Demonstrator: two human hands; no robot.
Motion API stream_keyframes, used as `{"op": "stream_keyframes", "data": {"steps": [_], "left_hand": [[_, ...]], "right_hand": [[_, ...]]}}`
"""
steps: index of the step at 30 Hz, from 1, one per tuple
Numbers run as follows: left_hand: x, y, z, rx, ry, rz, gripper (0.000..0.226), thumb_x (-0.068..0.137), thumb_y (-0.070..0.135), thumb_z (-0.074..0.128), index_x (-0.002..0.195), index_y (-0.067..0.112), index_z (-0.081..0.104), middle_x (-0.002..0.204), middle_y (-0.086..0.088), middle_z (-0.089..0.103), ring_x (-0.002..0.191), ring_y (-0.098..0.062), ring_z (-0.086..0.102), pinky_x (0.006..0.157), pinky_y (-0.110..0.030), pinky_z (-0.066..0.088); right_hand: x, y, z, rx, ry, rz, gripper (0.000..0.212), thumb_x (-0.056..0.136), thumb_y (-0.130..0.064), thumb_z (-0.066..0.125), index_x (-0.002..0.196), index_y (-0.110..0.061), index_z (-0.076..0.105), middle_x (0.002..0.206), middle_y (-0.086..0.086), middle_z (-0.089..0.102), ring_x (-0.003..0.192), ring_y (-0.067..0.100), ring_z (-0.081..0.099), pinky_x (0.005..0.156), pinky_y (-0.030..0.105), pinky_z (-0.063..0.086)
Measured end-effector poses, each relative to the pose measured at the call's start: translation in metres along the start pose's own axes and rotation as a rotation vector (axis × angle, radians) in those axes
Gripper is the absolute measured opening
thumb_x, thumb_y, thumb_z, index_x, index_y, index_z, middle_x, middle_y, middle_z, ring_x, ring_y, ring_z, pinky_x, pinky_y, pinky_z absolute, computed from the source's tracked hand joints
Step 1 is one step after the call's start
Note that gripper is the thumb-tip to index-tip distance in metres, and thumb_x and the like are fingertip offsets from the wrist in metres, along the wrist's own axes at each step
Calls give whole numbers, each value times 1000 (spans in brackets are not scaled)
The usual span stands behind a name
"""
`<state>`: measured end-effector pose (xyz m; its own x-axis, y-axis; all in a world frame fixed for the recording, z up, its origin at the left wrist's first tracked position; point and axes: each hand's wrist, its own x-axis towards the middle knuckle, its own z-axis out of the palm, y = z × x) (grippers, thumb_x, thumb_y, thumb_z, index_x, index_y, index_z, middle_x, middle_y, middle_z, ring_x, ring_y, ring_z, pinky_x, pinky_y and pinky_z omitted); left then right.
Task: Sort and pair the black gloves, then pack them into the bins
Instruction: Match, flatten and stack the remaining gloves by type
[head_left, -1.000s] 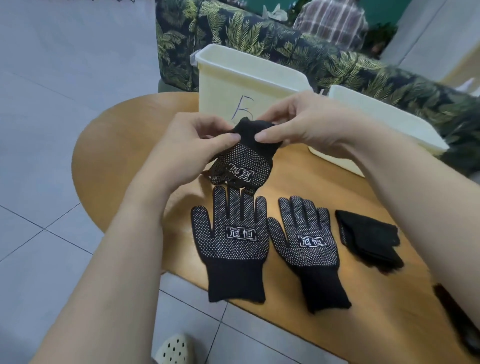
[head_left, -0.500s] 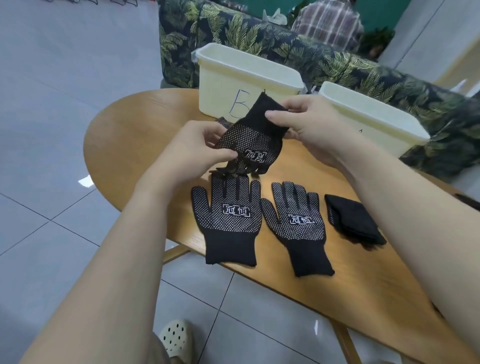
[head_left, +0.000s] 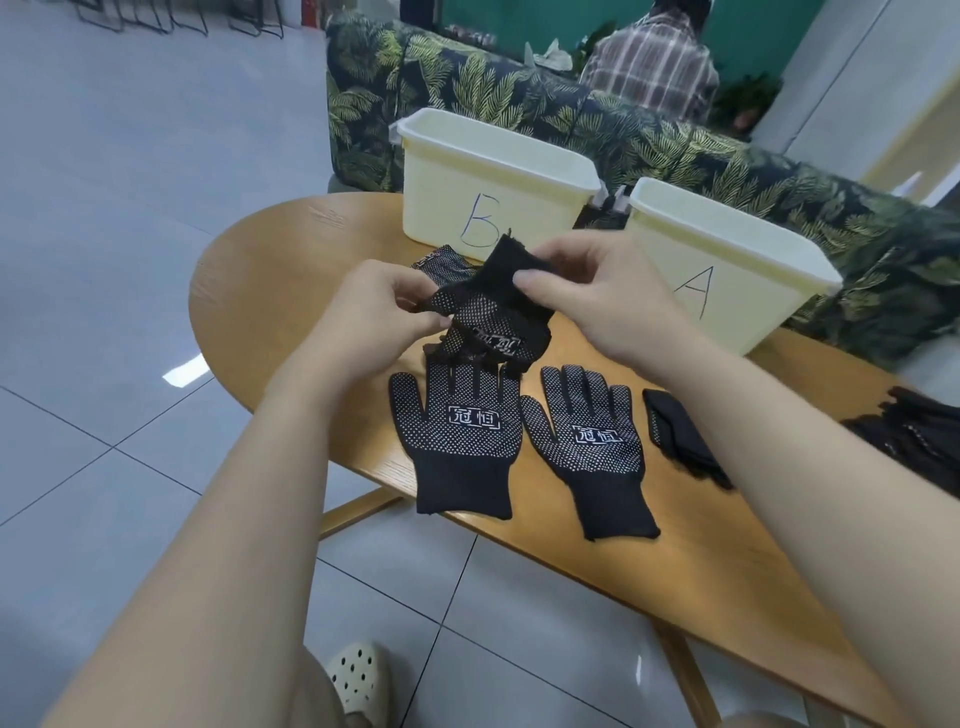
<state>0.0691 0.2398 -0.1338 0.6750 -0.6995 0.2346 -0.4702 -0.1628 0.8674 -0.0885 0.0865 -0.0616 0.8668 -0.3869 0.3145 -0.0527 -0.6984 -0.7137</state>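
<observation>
Both hands were up at frame centre working one bundle. Left hand (head_left: 374, 312) pinched the dotted palm edge of the held gloves (head_left: 485, 317); right hand (head_left: 587, 296) pinched the cuff end, thumb on top. Bundle's long axis ran cuff upper right to fingers lower left, hanging above the tabletop (head_left: 270, 291). Bin B (head_left: 498, 176) sat just behind the cuff, bin A (head_left: 727, 270) to the right. I'd judge the right hand nearer both bins, so it likely leads the drop. Two flat gloves (head_left: 462, 431) lay palm-up below, a folded pair (head_left: 675, 436) right of them.
</observation>
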Motion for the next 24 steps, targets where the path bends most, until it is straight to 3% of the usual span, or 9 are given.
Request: {"op": "stream_keyframes", "data": {"steps": [2,5,9,14,18,21,24], "left_hand": [[-7,-5,-6,65,-33,-10,12,84,11,81,82,23,80,87,-2,77,76,-12,62,72,-21,47],[-21,-11,-13,174,-77,-57,26,83,12,74,77,37,78,91,3,76,87,-21,70,82,-34,56],[-35,-14,-16,340,-88,-63,23,86,12,70,89,34,76,99,4,67,93,-16,60,79,-29,45],[-41,-22,-20,398,-55,-90,15,96,23,67,111,25,70,93,9,62,85,-10,57,74,-30,43],[-47,-24,-17,418,-102,-85,17,103,31,56,108,22,69,90,11,60,84,-5,55,74,-31,43],[-49,-20,-12,384,-104,-98,27,105,40,49,105,21,70,93,3,66,88,-15,60,72,-33,45],[-48,-17,-5,412,-116,-95,29,104,42,49,92,22,67,83,5,64,79,-12,59,65,-31,43]], "right_hand": [[-20,2,14,-40,-8,-37,7,92,-11,73,93,-17,76,87,6,76,76,6,62,76,28,51],[-59,10,37,-136,-28,-120,15,90,-11,76,92,-25,74,83,-11,67,77,0,58,74,17,42],[-99,24,65,-290,-121,-190,11,93,-19,73,100,-25,77,93,-16,60,91,9,59,82,30,49],[-119,37,81,-413,-88,-290,14,93,-21,67,103,-23,77,91,-10,56,87,12,54,77,40,51],[-124,39,83,-410,-43,-300,16,93,-20,66,104,-22,77,90,-7,55,85,13,54,74,38,51],[-129,41,81,-416,-28,-301,17,93,-18,64,105,-20,76,91,-6,54,86,16,55,74,39,51],[-136,43,80,-449,-20,-331,19,94,-16,63,108,-16,76,92,-3,56,85,19,54,73,40,50]]}}
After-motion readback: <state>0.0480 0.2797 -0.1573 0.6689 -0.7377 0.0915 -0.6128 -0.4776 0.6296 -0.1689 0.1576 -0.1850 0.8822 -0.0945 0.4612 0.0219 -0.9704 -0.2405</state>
